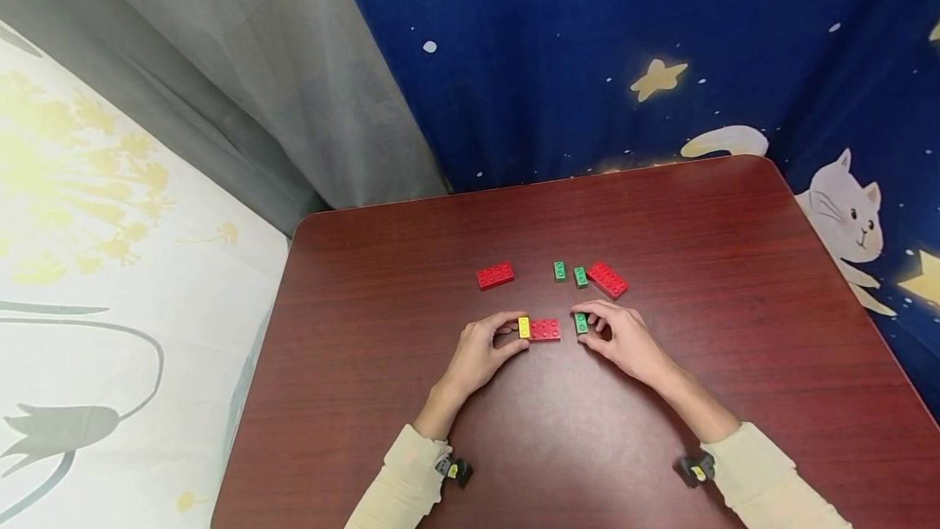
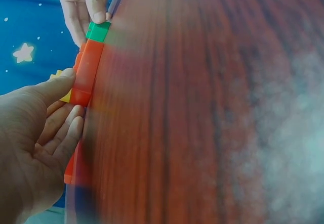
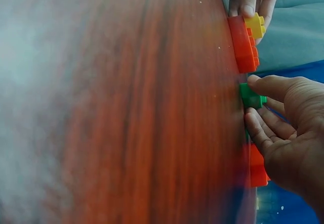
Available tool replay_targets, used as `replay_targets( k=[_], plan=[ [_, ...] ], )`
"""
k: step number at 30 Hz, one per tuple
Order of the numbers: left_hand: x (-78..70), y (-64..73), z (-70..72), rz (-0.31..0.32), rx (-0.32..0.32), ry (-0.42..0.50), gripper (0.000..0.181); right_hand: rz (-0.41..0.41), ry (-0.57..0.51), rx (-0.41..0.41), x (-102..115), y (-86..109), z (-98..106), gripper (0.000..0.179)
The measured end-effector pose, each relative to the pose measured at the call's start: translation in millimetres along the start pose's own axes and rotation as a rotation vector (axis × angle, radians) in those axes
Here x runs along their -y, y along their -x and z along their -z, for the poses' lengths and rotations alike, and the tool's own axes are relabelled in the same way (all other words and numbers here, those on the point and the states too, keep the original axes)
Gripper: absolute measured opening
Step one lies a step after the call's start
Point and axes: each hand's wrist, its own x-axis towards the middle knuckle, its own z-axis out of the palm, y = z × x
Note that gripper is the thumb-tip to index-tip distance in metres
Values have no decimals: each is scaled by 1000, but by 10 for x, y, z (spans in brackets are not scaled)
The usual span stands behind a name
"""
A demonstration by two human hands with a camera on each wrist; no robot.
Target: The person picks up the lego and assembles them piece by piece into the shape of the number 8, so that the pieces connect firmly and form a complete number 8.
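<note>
Head view: a left hand (image 1: 479,352) pinches a yellow studded plastic brick (image 1: 524,327) atop the nearest end of a red studded brick (image 1: 546,330); a right hand (image 1: 622,341) pinches a green studded brick (image 1: 581,323) just off its other end. Seen from the right wrist, that hand partly hides another red brick (image 3: 256,166). Cream sleeves (image 1: 404,476) run out of frame; beneath both hands lies a red-brown wood-grain table (image 1: 367,284), ahead a star-printed blue curtain (image 1: 551,88).

A wood-grained, dark reddish table (image 1: 352,292) is bordered at its back by a draped grey curtain (image 1: 250,64) and a blue curtain (image 1: 529,47) printed with stars (image 1: 658,80) and a white cat (image 1: 840,211); on the left, a white backdrop (image 1: 81,357) is patterned with yellow and grey flowers (image 1: 66,431)
</note>
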Motion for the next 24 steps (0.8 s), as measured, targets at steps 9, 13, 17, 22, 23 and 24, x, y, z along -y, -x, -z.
replay_targets(
  k=[9, 13, 17, 22, 23, 24],
  plan=[
    [8, -2, 0, 0, -1, 2, 46, 21, -1, -41, 0, 6, -21, 38],
    [8, 0, -2, -8, -2, 3, 46, 22, 0, -62, 14, 9, -27, 37],
    [11, -1, -2, -15, -5, -4, 46, 17, -11, -77, 34, 4, -31, 37],
    [13, -1, 1, -22, -10, -10, 47, 9, -31, -86, 79, -18, -31, 38],
    [14, -1, 0, -23, -11, -10, 46, 11, -35, -86, 89, -23, -31, 38],
    [14, -2, -1, -24, -12, -11, 46, 11, -39, -84, 101, -28, -31, 38]
  ],
)
